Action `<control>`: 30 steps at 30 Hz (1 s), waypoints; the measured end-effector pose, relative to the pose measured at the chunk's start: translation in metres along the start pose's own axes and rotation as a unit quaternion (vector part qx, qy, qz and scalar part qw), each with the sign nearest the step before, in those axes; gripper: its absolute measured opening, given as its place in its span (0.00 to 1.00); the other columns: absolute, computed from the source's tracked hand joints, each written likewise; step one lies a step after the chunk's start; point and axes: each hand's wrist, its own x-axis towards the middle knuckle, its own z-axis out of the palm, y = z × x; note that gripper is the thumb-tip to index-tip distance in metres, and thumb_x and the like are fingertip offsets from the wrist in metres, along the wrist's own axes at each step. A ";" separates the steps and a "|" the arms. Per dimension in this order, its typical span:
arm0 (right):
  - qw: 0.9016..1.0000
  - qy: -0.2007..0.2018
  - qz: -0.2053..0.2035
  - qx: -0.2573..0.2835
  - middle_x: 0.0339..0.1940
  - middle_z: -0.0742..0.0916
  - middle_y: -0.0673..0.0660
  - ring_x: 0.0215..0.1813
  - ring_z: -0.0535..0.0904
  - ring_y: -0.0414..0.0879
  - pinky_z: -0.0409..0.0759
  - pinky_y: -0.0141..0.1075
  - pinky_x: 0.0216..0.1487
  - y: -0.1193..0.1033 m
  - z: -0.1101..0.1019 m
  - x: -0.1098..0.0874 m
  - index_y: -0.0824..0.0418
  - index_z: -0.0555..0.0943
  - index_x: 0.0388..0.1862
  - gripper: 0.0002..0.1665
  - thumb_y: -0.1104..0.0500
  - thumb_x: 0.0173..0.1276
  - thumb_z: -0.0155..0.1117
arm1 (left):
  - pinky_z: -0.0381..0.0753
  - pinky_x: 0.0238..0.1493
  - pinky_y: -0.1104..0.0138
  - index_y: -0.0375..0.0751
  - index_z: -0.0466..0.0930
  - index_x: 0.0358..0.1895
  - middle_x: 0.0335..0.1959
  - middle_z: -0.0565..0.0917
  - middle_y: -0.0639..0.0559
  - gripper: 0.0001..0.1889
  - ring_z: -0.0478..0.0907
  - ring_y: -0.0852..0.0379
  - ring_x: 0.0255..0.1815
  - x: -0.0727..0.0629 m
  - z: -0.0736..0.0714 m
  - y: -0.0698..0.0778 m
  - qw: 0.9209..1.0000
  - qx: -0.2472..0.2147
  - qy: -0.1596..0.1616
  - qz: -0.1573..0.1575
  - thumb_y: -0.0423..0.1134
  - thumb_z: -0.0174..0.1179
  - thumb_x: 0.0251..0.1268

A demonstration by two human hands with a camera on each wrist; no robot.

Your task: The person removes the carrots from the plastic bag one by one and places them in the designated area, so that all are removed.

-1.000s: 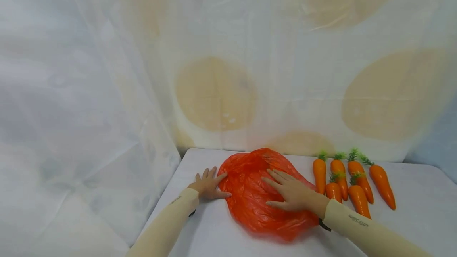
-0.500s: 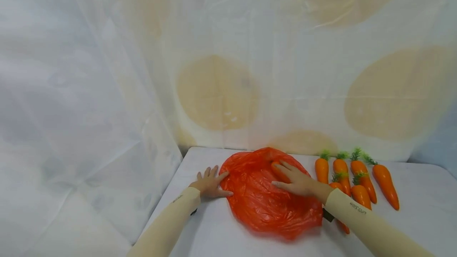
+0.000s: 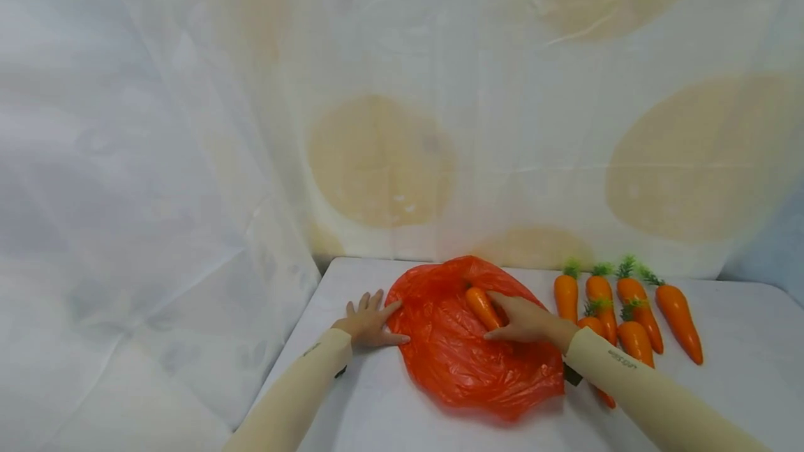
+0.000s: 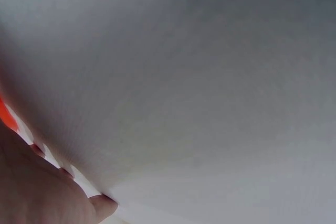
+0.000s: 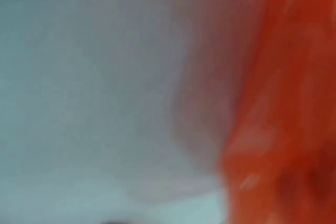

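A crumpled red plastic bag (image 3: pixel 440 361) lies spread on the white table. My left hand (image 3: pixel 367 323) rests flat at its left edge, fingers spread, with thumb and forefinger over the rim; in the left wrist view that hand (image 4: pixel 42 192) shows at the lower left. Over the bag's upper middle, my right hand (image 3: pixel 524 318) grips an orange carrot (image 3: pixel 481 305) between thumb and fingers. The carrot's rounded end points up and left, and its other end is hidden by the hand. Only the red bag (image 5: pixel 294 98) fills the right side of the blurred right wrist view.
Several orange carrots with green tops lie right of the bag, one carrot (image 3: pixel 680 323) set outermost and another carrot (image 3: pixel 636 342) near my right sleeve (image 3: pixel 628 372). The white table (image 3: pixel 741 382) meets a pale curtain (image 3: pixel 534 180) with beige spots behind.
My right hand has shifted and closed from spread fingers to a grip, and a carrot now shows there on the bag. The left hand stays put.
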 end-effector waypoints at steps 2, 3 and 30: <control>1.000 0.006 0.009 0.004 0.58 0.80 0.54 0.50 0.75 0.45 0.77 0.50 0.62 -0.002 0.002 0.001 0.63 0.61 0.75 0.54 0.45 0.57 0.76 | 0.43 0.74 0.33 0.72 0.53 0.77 0.82 0.46 0.47 0.50 0.43 0.36 0.80 0.000 -0.001 0.001 1.000 -0.001 0.000 0.001 0.81 0.54 0.47; 1.000 0.006 0.012 0.009 0.58 0.80 0.54 0.50 0.75 0.46 0.77 0.51 0.62 -0.003 0.002 0.002 0.63 0.62 0.75 0.52 0.47 0.58 0.76 | 0.43 0.74 0.32 0.72 0.53 0.77 0.82 0.47 0.46 0.50 0.43 0.36 0.80 0.000 -0.001 0.001 1.000 -0.004 0.001 0.002 0.81 0.55 0.47; 0.973 -0.112 0.002 0.202 0.53 0.77 0.57 0.43 0.72 0.50 0.75 0.43 0.45 -0.025 -0.025 -0.032 0.51 0.64 0.75 0.35 0.55 0.71 0.62 | 0.41 0.75 0.34 0.67 0.55 0.77 0.82 0.45 0.47 0.52 0.41 0.36 0.81 -0.005 -0.008 0.005 1.000 -0.018 -0.018 -0.009 0.79 0.57 0.47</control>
